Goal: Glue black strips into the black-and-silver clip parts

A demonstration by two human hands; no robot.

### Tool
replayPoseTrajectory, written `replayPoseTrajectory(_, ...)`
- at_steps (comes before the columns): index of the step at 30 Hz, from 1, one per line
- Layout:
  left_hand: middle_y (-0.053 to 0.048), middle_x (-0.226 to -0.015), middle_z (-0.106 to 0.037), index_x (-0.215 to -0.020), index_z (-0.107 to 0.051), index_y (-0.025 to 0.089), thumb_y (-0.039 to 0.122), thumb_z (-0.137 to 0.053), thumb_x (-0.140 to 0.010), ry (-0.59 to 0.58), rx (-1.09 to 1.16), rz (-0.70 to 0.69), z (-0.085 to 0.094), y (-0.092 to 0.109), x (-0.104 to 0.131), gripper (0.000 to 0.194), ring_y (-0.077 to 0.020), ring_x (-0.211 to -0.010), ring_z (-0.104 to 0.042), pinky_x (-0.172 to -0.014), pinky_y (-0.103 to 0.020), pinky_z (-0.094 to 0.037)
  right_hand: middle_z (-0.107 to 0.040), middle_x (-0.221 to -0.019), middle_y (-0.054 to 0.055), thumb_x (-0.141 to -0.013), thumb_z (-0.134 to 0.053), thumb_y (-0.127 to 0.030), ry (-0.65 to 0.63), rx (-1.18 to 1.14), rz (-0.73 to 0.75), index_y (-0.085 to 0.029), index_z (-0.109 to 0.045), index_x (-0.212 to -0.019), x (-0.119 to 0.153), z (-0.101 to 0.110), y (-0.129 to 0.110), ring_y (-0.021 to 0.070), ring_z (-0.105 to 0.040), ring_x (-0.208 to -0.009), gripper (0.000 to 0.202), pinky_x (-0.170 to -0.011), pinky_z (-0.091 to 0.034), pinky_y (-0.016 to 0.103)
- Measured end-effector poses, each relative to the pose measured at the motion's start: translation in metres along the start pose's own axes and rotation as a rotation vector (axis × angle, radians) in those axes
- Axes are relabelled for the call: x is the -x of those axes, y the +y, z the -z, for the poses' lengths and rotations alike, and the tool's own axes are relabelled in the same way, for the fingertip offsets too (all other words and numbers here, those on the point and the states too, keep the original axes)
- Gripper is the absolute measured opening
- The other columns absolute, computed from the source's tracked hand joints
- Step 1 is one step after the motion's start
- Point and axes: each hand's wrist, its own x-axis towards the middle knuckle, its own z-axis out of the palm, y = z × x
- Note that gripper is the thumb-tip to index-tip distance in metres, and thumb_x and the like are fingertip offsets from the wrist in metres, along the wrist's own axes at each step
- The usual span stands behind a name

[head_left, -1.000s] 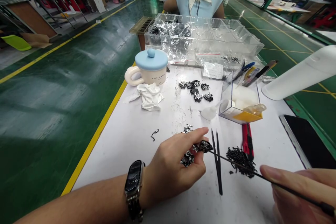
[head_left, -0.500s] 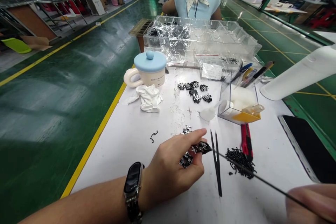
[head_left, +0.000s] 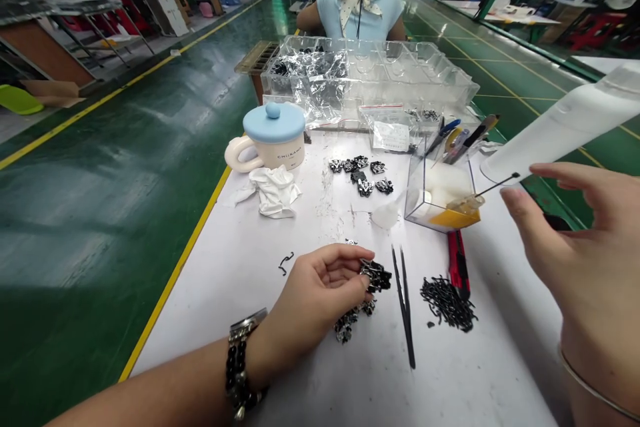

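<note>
My left hand [head_left: 310, 293] pinches a small black-and-silver metal part [head_left: 376, 276] between thumb and fingers, just above the table. Beneath it lies a pile of similar parts [head_left: 349, 323], partly hidden by the hand. My right hand [head_left: 590, 247] is raised at the right with thumb and forefinger spread. Between those fingertips, seemingly untouched, is the end of a thin dark rod [head_left: 499, 185]; its other end rests in a small glass vial [head_left: 467, 203] lying tilted in a clear pen box [head_left: 417, 197]. Black tweezers [head_left: 404, 310] lie beside my left hand, near a heap of small black curved pieces [head_left: 450, 303].
A red cutter knife [head_left: 459, 263] lies beyond the heap. Several finished-looking parts [head_left: 364, 188], a lidded mug [head_left: 275, 143] and crumpled tissue [head_left: 274, 192] sit farther back. Clear compartment trays [head_left: 370, 90] line the far edge; a white bottle-like cylinder [head_left: 545, 123] leans in from the right.
My right hand has moved up from the lower right to the pen box, leaving the rod in the vial. My left hand has turned slightly, still holding the part.
</note>
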Motion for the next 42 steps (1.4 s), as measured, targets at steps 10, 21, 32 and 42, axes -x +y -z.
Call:
replayPoseTrajectory(10,-0.004,-0.079,-0.069,-0.090,-0.059,0.013,0.018,-0.073,-0.072,-0.067,0.279,0.348,0.000,0.007,0.001,0.024,-0.0132,-0.072,-0.067,-0.072,-0.026,-0.052,-0.061,-0.105,0.004,-0.083,-0.063,-0.020,-0.571,-0.832,0.387,-0.022,-0.047,-0.120,0.035,0.025,-0.082,0.0203,-0.051,-0.102,0.040,-0.087,-0.033,0.038)
replayPoseTrajectory(21,0.000,-0.069,-0.066,-0.085,-0.059,0.012,0.015,-0.074,-0.073,-0.175,0.325,0.336,0.003,0.004,-0.002,0.019,-0.0077,-0.062,-0.063,-0.064,-0.020,-0.049,-0.061,-0.098,0.003,-0.081,-0.064,-0.015,-0.566,-0.917,0.326,-0.020,-0.049,-0.116,0.037,0.020,-0.080,0.0182,-0.051,-0.095,0.038,-0.081,-0.032,0.036)
replayPoseTrajectory(32,0.000,-0.063,-0.068,-0.079,-0.059,0.011,0.015,-0.077,-0.070,-0.152,0.345,0.323,0.001,0.005,-0.001,0.020,-0.0083,-0.057,-0.065,-0.058,-0.018,-0.051,-0.062,-0.097,0.003,-0.084,-0.062,-0.017,-0.549,-0.917,0.319,-0.018,-0.050,-0.115,0.040,0.022,-0.082,0.0169,-0.051,-0.094,0.034,-0.081,-0.033,0.035)
replayPoseTrajectory(42,0.001,-0.066,-0.067,-0.081,-0.060,0.011,0.017,-0.078,-0.070,-0.123,0.312,0.329,0.000,0.003,0.000,0.021,-0.0066,-0.061,-0.063,-0.061,-0.016,-0.048,-0.062,-0.096,0.003,-0.082,-0.064,-0.012,-0.503,-0.914,0.310,-0.017,-0.051,-0.113,0.044,0.021,-0.084,0.0152,-0.052,-0.092,0.034,-0.080,-0.037,0.034)
